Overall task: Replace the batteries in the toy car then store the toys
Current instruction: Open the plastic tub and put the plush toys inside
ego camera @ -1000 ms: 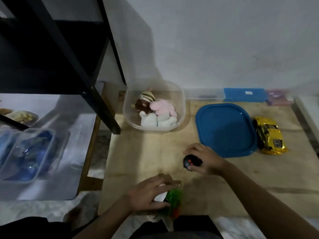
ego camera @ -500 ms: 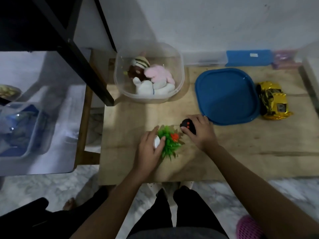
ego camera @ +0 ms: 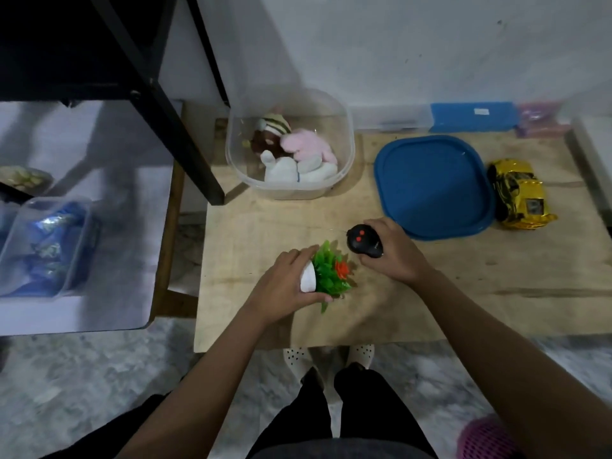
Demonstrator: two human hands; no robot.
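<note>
Plant toy [ego camera: 331, 276] farther in, foliage rightward

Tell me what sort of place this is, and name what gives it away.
Probably a room in a home: a wooden table against a plain white wall, a clear tub of plush toys, and a gold toy car beside a blue lid.

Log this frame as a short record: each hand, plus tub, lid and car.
left hand: grips plant
right hand: grips black remote
tub: clear, open, plush toys inside
lid: blue, flat on table, not on tub
car: gold, on table, beside lid's right edge, untouched
</note>
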